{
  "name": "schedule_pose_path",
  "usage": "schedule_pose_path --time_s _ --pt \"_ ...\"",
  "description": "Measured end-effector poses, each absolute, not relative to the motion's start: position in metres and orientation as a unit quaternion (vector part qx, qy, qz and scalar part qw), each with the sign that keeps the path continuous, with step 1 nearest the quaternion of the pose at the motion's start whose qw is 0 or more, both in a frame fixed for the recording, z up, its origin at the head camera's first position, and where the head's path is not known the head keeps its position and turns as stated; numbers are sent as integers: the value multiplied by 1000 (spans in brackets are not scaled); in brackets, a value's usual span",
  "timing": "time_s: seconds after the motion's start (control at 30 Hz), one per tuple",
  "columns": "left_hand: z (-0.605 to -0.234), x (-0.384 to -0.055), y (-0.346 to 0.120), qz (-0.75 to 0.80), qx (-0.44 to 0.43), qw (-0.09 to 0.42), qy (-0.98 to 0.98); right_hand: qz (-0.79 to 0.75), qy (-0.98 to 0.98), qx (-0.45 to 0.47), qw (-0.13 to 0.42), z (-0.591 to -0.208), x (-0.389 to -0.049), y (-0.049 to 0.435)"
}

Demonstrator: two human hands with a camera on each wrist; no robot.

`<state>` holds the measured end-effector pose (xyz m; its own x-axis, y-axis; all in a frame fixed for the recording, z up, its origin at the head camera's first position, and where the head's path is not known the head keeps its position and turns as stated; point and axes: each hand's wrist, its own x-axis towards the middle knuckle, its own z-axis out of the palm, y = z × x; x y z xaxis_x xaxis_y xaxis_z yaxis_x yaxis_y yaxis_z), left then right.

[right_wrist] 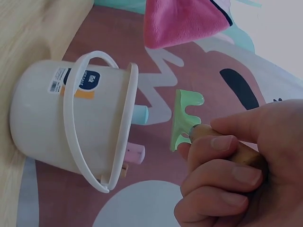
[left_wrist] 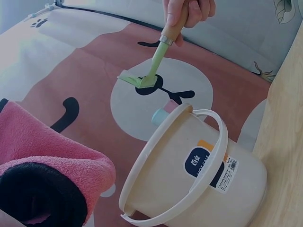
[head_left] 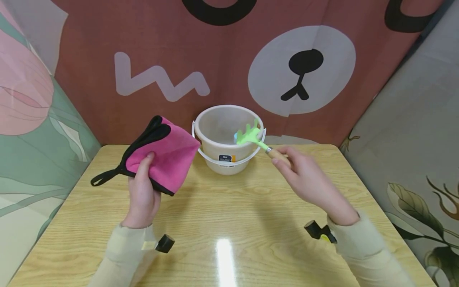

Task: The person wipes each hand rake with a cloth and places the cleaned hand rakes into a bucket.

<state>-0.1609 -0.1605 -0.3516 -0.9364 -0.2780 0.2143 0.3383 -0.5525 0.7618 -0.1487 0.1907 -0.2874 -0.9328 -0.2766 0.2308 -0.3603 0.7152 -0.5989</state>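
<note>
My left hand (head_left: 141, 195) grips a folded pink cloth (head_left: 166, 153) with black edging and a black hanging loop, held up left of the bucket. In my right hand (head_left: 305, 175) is the wooden handle of a small green hand rake (head_left: 249, 135). From the head view, the rake's tines overlap the bucket's right rim; the right wrist view has the rake head (right_wrist: 182, 118) outside the bucket's mouth, apart from it. The cream bucket (head_left: 226, 153) stands upright at the table's back. A light blue end (right_wrist: 140, 115) and a pink end (right_wrist: 135, 153) stick out of its mouth.
The wood-grain table (head_left: 201, 223) carries the bucket near its back edge. Behind rises a brown fabric backdrop (head_left: 161, 36) with a cartoon face, and printed cloths flank both sides. The bucket's white handle (left_wrist: 203, 175) hangs down over its front, by a label.
</note>
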Motion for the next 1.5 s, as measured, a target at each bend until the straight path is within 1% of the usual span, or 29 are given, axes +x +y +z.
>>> schedule_pose_path --time_s 0.37,0.6,0.73,0.97,1.2,1.5 --pt "-349 -157 -158 -874 -30 168 -455 344 -919 186 56 -294 -146 179" --pt "-343 -154 -151 -866 -59 169 -468 354 -913 200 44 -301 -146 169" --pt "-341 -153 -148 -865 -54 163 -472 359 -908 212 42 -303 -145 164" --pt "-341 -154 -138 -862 -37 124 -489 374 -900 222 22 -305 -142 155" --pt "-340 -155 -127 -843 -47 84 -529 382 -893 238 2 -303 -135 147" --pt "-340 -146 -118 -799 -52 41 -598 390 -885 254 -19 -301 -129 138"
